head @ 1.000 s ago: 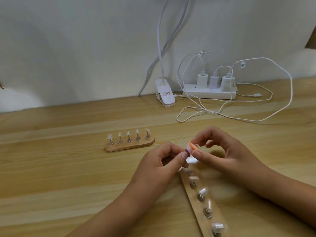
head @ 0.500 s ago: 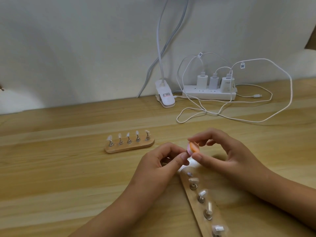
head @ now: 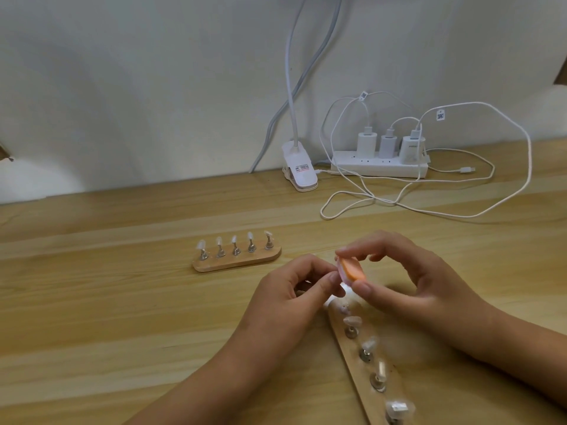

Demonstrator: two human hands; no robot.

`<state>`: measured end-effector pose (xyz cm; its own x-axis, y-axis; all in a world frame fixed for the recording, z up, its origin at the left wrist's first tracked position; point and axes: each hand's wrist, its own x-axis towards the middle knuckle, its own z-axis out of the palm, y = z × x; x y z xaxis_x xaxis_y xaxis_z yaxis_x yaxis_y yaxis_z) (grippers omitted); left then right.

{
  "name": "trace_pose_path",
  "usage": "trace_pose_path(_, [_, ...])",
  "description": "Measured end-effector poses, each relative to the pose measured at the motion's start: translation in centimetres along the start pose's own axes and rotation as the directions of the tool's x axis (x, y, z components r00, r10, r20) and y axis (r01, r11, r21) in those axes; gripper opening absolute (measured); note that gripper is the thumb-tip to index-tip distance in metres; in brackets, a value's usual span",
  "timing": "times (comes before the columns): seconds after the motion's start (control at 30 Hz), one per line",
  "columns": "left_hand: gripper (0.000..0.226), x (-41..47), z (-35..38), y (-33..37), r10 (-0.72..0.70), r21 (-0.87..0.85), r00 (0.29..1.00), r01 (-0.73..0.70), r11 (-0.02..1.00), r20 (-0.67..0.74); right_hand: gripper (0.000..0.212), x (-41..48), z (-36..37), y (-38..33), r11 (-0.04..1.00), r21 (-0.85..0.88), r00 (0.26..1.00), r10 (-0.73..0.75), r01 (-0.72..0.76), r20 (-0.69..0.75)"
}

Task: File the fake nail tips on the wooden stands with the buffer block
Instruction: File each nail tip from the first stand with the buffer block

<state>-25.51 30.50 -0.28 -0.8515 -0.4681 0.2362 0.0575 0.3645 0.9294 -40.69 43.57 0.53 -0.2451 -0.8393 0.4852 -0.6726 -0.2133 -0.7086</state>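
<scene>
My right hand [head: 408, 286] pinches a small orange and pink buffer block [head: 444, 269] between thumb and forefinger, just above the far end of the near wooden stand [head: 352, 348]. My left hand [head: 294, 289] has its thumb and forefinger pinched together against the block's left edge; a nail tip between them is hidden by the fingers. The near stand runs toward me and carries several clear nail tips [head: 368, 345] on metal pegs. A second wooden stand [head: 236, 262] with several tips lies further back on the left.
A white clip lamp [head: 299, 171] stands at the back by the wall. Next to it lies a white power strip [head: 379, 168] with three chargers, and loose white cables [head: 429, 207] loop over the wooden table [head: 107, 317] behind my hands.
The buffer block has tilted in my right hand, showing more of its orange face. Both hands stay together over the near stand's far end.
</scene>
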Motion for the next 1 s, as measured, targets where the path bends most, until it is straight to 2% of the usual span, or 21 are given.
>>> trace_pose_path(0.07, [0.009,0.04,-0.06,-0.09,-0.005,-0.002,1.000,0.005,1.000,-0.009,0.034,0.14,-0.09,0.15,0.997,0.023,0.997,0.072,-0.072,-0.018])
trace_pose_path(0.2, [0.010,-0.03,-0.02,-0.06,0.002,0.009,1.000,-0.002,1.000,0.001,0.034,-0.07,0.03,0.19,0.998,-0.049,0.998,-0.046,0.044,-0.039])
trace_pose_path(0.3, [0.010,0.09,0.01,-0.12,-0.016,-0.012,1.000,0.016,1.000,-0.022,0.034,0.03,-0.02,0.45,0.999,-0.030,0.999,0.017,-0.018,-0.043])
trace_pose_path(0.43, [0.013,0.04,0.00,-0.02,-0.002,-0.012,1.000,0.002,1.000,-0.015,0.034,-0.01,0.10,0.40,0.989,-0.098,0.992,-0.116,0.111,-0.055])
trace_pose_path(0.57, [0.011,0.08,-0.03,-0.01,-0.034,-0.050,0.999,0.032,0.998,-0.038,0.033,0.20,0.05,0.58,0.997,-0.068,0.997,-0.026,0.021,-0.069])
trace_pose_path(0.67, [0.014,0.08,0.00,0.05,-0.031,-0.036,0.999,0.030,0.999,-0.028,0.034,0.03,0.18,0.57,0.988,-0.113,0.992,-0.111,0.104,-0.057])
trace_pose_path(0.87, [0.010,0.21,0.07,0.17,-0.059,-0.083,0.997,0.055,0.995,-0.052,0.030,0.38,0.15,1.08,0.987,-0.132,0.992,0.081,-0.093,-0.095])
trace_pose_path(1.0, [0.010,0.17,0.17,0.14,-0.067,-0.093,0.995,0.060,0.994,-0.070,0.030,0.36,-0.13,1.01,0.980,0.079,0.972,0.191,-0.181,-0.138])
